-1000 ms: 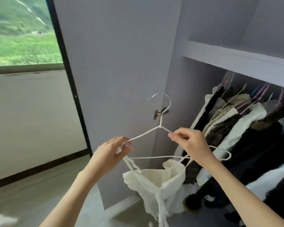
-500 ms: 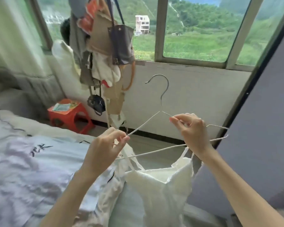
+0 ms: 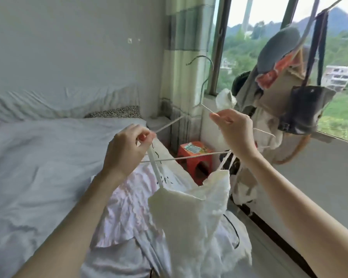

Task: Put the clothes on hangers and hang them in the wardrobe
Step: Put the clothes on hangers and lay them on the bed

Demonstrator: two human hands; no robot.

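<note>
A thin white wire hanger (image 3: 203, 85) is held up in front of me, hook upward. A cream strappy top (image 3: 197, 213) hangs from it by its narrow straps. My left hand (image 3: 127, 149) pinches the hanger's left arm together with the left strap. My right hand (image 3: 234, 133) pinches the hanger's right arm, and the right strap drops from just below that hand. The wardrobe is out of view.
A bed with pale grey bedding (image 3: 38, 157) fills the left, with a pink garment (image 3: 125, 207) lying at its edge. An orange stool (image 3: 195, 159) stands by the curtain (image 3: 185, 57). Bags and clothes (image 3: 285, 101) hang before the window on the right.
My view has swung left from the wardrobe, past the window, to the bed. Both hands keep their hold on the hanger with the cream top on it.
</note>
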